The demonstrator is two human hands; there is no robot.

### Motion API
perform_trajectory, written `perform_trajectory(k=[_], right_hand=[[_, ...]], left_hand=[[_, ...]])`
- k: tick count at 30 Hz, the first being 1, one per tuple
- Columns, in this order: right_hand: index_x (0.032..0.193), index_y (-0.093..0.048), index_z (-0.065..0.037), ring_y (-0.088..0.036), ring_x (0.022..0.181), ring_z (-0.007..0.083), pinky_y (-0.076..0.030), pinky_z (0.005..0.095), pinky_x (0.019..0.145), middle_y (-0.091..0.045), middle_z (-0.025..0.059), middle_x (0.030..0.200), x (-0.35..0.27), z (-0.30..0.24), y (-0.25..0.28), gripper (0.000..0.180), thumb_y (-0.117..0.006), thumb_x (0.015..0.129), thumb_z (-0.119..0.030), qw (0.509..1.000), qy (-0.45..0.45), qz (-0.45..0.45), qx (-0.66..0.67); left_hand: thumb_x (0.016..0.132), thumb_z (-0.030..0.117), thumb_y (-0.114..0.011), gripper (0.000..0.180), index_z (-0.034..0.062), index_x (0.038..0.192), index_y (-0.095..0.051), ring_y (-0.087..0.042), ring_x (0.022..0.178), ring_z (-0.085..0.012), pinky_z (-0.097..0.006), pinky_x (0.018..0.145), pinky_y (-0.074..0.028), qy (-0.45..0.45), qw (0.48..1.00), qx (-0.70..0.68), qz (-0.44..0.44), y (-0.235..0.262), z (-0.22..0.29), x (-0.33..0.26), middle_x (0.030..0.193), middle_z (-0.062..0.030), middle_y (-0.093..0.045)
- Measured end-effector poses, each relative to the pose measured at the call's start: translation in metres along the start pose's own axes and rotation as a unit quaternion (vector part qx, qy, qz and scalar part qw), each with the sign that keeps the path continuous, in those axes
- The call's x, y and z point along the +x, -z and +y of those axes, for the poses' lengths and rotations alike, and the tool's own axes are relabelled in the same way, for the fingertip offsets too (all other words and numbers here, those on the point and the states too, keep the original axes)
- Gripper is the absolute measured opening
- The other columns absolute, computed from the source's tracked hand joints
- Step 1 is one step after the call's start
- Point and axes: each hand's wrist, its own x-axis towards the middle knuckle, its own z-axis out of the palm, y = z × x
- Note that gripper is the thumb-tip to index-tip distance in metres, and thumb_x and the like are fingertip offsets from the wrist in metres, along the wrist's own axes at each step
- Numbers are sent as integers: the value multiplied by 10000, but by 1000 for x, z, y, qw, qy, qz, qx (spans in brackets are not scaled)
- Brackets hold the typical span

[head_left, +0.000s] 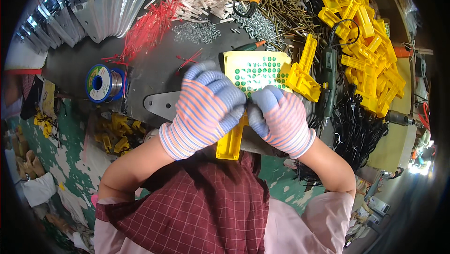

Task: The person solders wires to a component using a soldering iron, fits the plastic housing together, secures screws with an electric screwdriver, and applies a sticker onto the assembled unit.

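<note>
Close against the person's checked apron, both gloved hands met over a long yellow plastic part (230, 142) that hung down between them at the near edge of the dark tabletop (154, 73). The left hand (206, 111) was clenched around the part's upper end, and the right hand (280, 119) pinched at the same spot with its fingertips, seemingly pressing something small onto it; what lay between the fingers was hidden. Judging by this, a fitting or sticking step was under way, and the next move would call for a firm, steady pinch. Just beyond the hands lay a yellow sheet of green dot stickers (255, 70), with another yellow bracket (303, 73) beside it. Farther left sat a spool of solder wire (104, 83); farther back lay red cable ties (147, 29), screws (281, 17) and a heap of yellow parts (370, 62).
</note>
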Motion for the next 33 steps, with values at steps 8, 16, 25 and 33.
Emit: perform_trajectory(k=[8,16,25,33], right_hand=[[968,-612,-6,-635,766,371,-511,425,661,-629,185,872,10,5,21,181,-614,863,-153,941,-134,-47,309],[984,-583,-35,-625,719,370,-495,465,619,-621,183,802,5,4,8,235,-636,866,-231,987,-81,-73,119],[1242,-568,-16,-623,689,109,-507,217,668,-659,122,988,-29,-9,36,313,-499,1031,-237,772,-375,236,455],[996,-674,-81,-624,780,290,-535,382,687,-611,98,894,-44,-39,13,263,-752,748,-120,983,-121,102,97]], left_hand=[[724,137,-744,154,101,855,-670,-603,838,-265,-441,910,-438,95,994,-49,-21,-2,-1,-5,798,-54,-636],[777,232,-702,148,114,853,-654,-634,868,-295,-453,869,-426,20,1000,22,2,-5,3,-1,838,-78,-675],[825,117,-684,89,54,869,-640,-652,715,-277,-377,665,-492,138,981,-131,-24,-9,-4,6,767,-96,-676],[891,64,-650,91,5,956,-626,-593,771,-83,-261,716,-503,228,947,-213,-81,-7,-1,8,834,-46,-649]])
